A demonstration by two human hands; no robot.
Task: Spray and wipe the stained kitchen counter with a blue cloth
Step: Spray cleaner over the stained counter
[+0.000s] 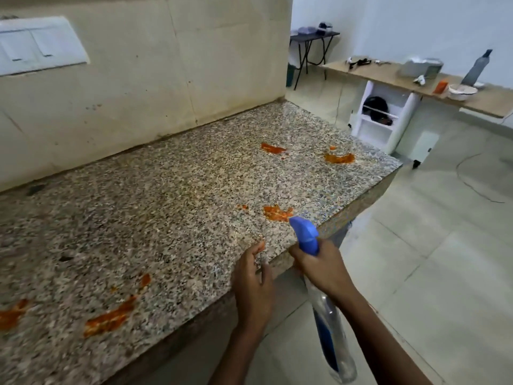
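A speckled granite counter (pixel 172 207) fills the left and middle of the head view. Orange-red stains lie on it: two at the far right corner (pixel 339 158), one by the front edge (pixel 277 213), and more at the near left (pixel 109 319). My right hand (pixel 322 269) is closed around the neck of a clear spray bottle (pixel 331 337) with a blue trigger head (pixel 305 234); the nozzle points at the stain by the front edge. My left hand (pixel 254 284) rests on the counter's front edge, fingers loosely spread, holding nothing. No blue cloth is in view.
A beige tiled wall (pixel 155 79) backs the counter, with a white switch plate (pixel 41 44) at upper left. To the right is pale tiled floor (pixel 433 259), a white shelf unit (pixel 383 120) and a wooden worktop (pixel 388 76) carrying a bowl, bottle and small items.
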